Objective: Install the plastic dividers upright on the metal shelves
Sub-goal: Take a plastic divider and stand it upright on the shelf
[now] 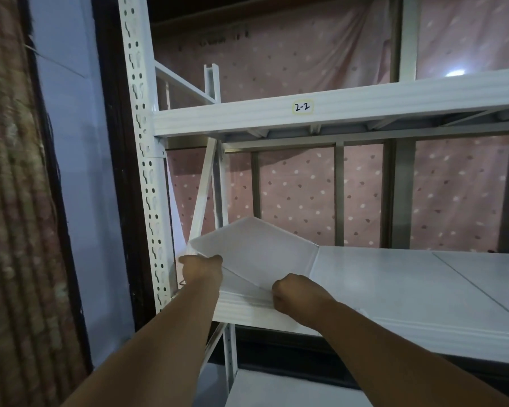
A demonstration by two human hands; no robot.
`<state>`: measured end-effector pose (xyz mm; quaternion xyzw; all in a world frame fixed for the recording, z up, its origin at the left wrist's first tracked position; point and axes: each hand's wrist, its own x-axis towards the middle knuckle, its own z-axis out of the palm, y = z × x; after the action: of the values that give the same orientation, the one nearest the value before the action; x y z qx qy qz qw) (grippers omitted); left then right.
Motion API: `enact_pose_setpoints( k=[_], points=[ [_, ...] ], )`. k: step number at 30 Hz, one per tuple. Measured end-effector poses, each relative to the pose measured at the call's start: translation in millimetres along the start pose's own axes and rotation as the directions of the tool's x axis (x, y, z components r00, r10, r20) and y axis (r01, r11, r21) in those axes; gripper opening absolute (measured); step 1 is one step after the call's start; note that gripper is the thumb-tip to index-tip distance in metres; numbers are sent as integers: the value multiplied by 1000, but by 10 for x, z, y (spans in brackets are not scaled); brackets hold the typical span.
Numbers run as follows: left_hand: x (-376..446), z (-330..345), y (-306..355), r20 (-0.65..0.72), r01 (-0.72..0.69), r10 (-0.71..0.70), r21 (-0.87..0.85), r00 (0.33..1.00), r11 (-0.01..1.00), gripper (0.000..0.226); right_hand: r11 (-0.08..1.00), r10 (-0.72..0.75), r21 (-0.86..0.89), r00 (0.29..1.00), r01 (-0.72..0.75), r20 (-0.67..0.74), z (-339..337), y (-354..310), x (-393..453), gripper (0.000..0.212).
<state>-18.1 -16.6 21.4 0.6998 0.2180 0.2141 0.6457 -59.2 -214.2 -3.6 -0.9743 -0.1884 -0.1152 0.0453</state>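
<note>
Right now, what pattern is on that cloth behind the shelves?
Pink cloth with small white and dark spots; the head view shows it.

- white metal shelf unit point(365, 104), perforated upright post point(143, 160) at left front, keyhole slots down its face
- upper shelf beam carries a handwritten label "2-2" point(302, 107)
- middle shelf point(409, 277), white flat deck, seam between panels at right
- white plastic divider point(256, 251) at the left end of the middle shelf, tilted, leaning toward the left side frame, lower edge near the shelf front lip
- both hands hold the divider: left hand point(202, 270) at its left corner, right hand point(294, 295) at the front edge
- lower shelf point(276, 389) partly visible at bottom
</note>
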Motion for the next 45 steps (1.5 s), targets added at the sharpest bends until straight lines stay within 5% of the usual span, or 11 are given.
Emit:
enact_pose_setpoints(
  k=[3,7,14,19,22,34,45],
  points=[
    [-119,146,150,168,-3,49,-263,985,965,32,996,15,91,998,-9,-65,-44,106,-45,20],
    [-345,418,384,385,45,201,-542,901,839,45,979,68,201,986,-37,-153,-131,313,-108,17],
    [-811,973,825,421,-230,370,-346,828,909,32,909,295,368,924,-194,-244,-289,714,-288,28],
    [-1265,1406,1136,436,-414,452,-186,778,891,26,861,411,417,882,-291,-232,-444,1077,-478,16],
    [-1522,1641,1229,443,-503,491,-98,751,858,25,834,457,443,862,-329,-220,-516,1323,-630,26],
    [-2932,2737,1592,564,-738,615,-15,551,675,29,762,591,512,749,-396,-301,-963,2532,-1718,29],
    [-4360,3751,1791,648,-809,656,-101,388,579,36,734,671,447,648,-512,-360,-1415,3657,-2973,38]
  ],
)
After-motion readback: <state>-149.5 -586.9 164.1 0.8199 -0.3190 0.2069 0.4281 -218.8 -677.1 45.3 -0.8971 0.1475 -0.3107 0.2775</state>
